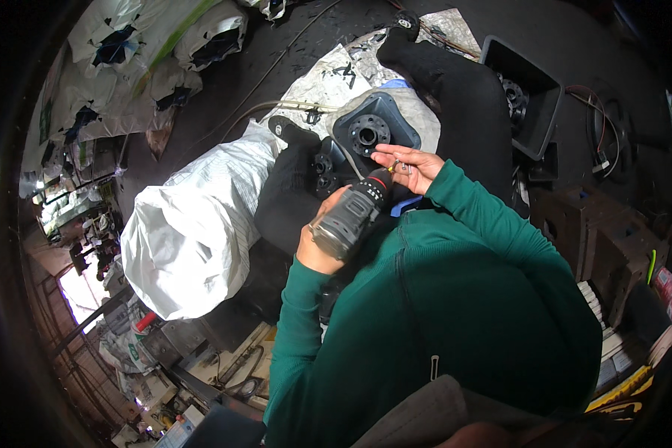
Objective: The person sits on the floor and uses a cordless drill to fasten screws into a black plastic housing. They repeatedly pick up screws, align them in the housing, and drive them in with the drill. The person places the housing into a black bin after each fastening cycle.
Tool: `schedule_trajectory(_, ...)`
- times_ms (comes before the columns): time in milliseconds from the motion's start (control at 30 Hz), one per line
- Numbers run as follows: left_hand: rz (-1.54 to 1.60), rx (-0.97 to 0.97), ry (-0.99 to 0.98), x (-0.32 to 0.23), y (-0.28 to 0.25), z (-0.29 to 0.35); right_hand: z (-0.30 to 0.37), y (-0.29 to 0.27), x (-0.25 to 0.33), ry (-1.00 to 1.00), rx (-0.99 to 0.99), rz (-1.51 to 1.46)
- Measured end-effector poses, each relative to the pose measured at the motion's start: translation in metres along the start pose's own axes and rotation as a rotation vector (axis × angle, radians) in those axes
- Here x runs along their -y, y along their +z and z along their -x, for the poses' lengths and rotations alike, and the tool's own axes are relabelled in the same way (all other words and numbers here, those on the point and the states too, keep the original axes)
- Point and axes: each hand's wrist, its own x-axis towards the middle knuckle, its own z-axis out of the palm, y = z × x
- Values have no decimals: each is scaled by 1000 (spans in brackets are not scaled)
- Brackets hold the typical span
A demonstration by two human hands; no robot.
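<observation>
My left hand point(317, 250) is wrapped round a grey and black cordless drill point(347, 218) with a red ring near its nose. The drill points up and to the right, toward my right hand point(420, 170). Bent fingers of that hand meet at the drill's tip, over small shiny and yellowish bits too small to name. Just beyond the fingertips, on my lap, lies a dark square-edged part point(407, 134). A round black flange point(369, 134) with a centre hole and a ring of small holes sits in its middle.
A white woven sack point(183, 250) stands open at my left. To the right, a black plastic bin point(530, 97) holds similar round parts. Other dark round parts point(323, 164) lie between my legs. Brown metal blocks point(597, 235) stand at right; a hose point(269, 108) crosses the floor.
</observation>
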Motion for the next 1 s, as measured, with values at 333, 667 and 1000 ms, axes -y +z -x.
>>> schedule_trajectory(333, -82, 37, 37, 16, -1, -15, -6, -21, -6, -62, -196, 53)
schedule_trajectory(667, 0, 46, -228, 41, 15, -58, -48, -75, -10, -32, -675, 645)
schedule_trajectory(1000, 24, 151, -247, 45, 20, -69, -59, -87, -8, -7, -668, 743)
